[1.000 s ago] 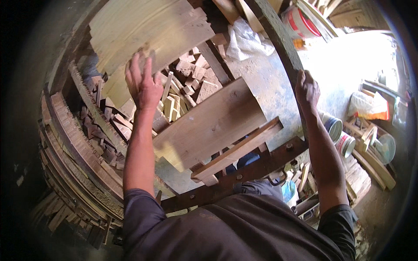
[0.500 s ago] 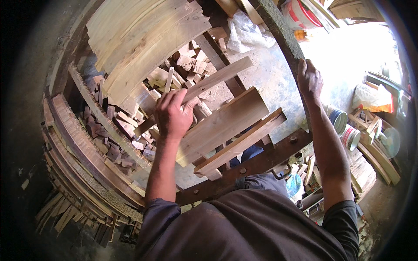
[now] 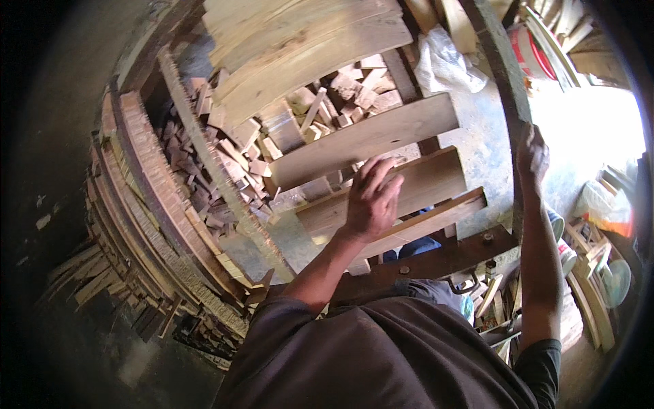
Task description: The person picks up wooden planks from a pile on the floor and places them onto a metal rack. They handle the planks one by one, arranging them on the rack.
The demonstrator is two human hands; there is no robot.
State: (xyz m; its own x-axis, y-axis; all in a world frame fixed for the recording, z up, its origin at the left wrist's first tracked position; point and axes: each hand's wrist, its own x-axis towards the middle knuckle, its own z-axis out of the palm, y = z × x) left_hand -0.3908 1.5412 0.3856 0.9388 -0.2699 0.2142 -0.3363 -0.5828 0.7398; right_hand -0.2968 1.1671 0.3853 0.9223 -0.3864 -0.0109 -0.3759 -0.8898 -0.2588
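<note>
My left hand [image 3: 373, 199], fingers loosely bent and apart, is over a pale wooden board [image 3: 436, 178] and holds nothing that shows. Just beyond it another board [image 3: 368, 140] lies with its broad face up across the frame. A narrower wooden strip [image 3: 443, 219] rests nearer to my body, partly behind my left wrist. At the right, my right hand [image 3: 533, 153] is closed round a long dark beam [image 3: 507, 75] that forms the frame's right side. Farther off, a wide stack of pale planks [image 3: 306, 34] lies over the frame.
Small wood offcuts [image 3: 361, 88] are heaped under the boards. A rusty bolted crossbar [image 3: 402, 269] runs close in front of my body. Long strips of wood [image 3: 150, 177] are stacked at the left. A white plastic bag [image 3: 443, 65] and a red-and-white bucket [image 3: 535, 54] stand beyond.
My left hand has let go of the far board and moved right and nearer to me. That board has gone from tilted on edge to broad face up. My right hand stays on the beam.
</note>
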